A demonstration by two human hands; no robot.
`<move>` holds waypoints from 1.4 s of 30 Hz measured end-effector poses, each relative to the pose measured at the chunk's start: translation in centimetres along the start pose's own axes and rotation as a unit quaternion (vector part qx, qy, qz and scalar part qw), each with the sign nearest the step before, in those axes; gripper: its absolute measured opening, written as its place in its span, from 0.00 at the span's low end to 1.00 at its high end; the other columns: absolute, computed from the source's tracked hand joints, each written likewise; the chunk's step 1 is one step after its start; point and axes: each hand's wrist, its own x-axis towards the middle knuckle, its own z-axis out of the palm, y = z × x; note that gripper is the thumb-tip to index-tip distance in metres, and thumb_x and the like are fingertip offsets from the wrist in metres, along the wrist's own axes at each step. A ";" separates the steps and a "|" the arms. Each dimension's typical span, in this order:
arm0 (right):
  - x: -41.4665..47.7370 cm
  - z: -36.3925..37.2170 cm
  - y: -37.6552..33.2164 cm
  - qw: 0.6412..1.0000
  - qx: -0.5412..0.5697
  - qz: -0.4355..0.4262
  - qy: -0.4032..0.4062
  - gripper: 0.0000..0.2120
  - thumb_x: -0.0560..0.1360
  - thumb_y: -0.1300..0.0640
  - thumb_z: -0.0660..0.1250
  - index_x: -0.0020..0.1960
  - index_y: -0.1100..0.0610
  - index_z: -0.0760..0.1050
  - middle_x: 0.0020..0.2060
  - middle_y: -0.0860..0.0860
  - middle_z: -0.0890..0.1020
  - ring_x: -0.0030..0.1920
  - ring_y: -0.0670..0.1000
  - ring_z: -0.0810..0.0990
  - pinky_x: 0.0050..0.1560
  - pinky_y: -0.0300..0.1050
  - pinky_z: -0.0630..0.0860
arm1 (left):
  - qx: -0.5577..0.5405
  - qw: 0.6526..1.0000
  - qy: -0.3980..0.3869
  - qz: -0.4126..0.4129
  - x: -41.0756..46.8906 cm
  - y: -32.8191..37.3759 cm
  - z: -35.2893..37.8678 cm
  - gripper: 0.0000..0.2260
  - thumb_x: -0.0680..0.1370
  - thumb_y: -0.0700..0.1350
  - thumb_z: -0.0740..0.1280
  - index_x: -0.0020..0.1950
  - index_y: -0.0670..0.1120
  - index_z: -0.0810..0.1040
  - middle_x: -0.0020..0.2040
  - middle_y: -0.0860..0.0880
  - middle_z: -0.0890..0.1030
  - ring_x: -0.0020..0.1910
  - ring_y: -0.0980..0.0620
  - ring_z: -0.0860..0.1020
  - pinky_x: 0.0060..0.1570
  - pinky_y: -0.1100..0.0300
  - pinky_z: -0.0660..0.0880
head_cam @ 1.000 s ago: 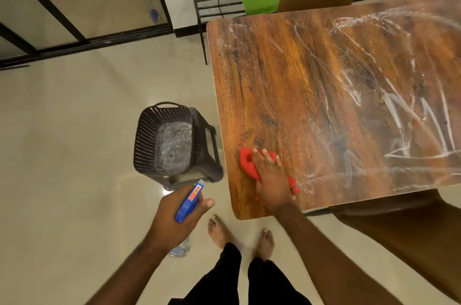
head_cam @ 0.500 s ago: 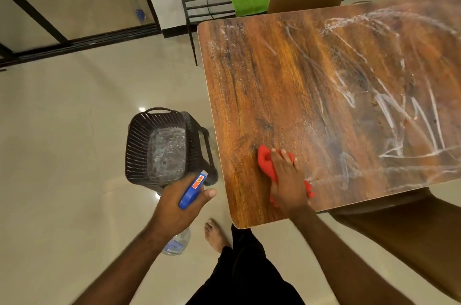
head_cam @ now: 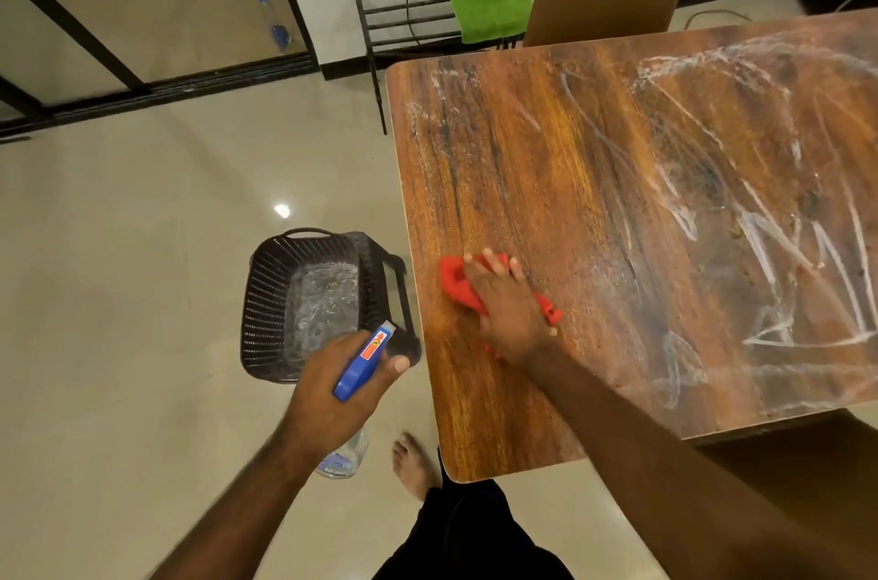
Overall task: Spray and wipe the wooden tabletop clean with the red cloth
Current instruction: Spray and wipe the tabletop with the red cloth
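Flat, open-fingered right hand (head_cam: 510,316) is sliding bunched red cloth (head_cam: 455,286) farther from the tabletop (head_cam: 546,161)'s near corner; left hand (head_cam: 328,394) is gripping spray bottle (head_cam: 361,366).

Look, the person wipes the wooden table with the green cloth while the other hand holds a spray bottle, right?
Not quite. The head view shows the right hand pressing a red cloth on the wooden tabletop; the green cloth hangs on the rack by the wall. The left hand does hold the spray bottle.
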 end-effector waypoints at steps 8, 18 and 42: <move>-5.1 3.2 -3.2 0.988 -0.019 -0.145 -0.040 0.39 0.76 0.54 0.65 0.84 0.49 0.54 0.83 0.47 0.55 0.84 0.52 0.47 0.83 0.59 0.38 | 0.102 0.994 0.022 0.029 4.3 -0.1 0.9 0.16 0.75 0.65 0.67 0.34 0.57 0.71 0.29 0.54 0.74 0.29 0.53 0.73 0.31 0.58 0.76; 2.7 -0.6 2.1 0.994 0.019 -0.104 -0.030 0.36 0.76 0.60 0.61 0.83 0.52 0.59 0.82 0.48 0.63 0.84 0.50 0.53 0.84 0.59 0.46 | 0.040 0.998 0.031 -0.037 8.5 1.5 -0.1 0.15 0.76 0.59 0.71 0.38 0.50 0.75 0.31 0.48 0.78 0.30 0.46 0.78 0.36 0.46 0.81; 7.7 1.0 -1.2 0.984 -0.007 -0.176 -0.005 0.40 0.76 0.50 0.67 0.84 0.54 0.56 0.84 0.51 0.59 0.85 0.54 0.51 0.83 0.63 0.48 | 0.123 0.989 0.087 0.003 16.9 2.9 -2.2 0.14 0.77 0.59 0.70 0.37 0.54 0.72 0.31 0.53 0.75 0.30 0.52 0.74 0.35 0.59 0.76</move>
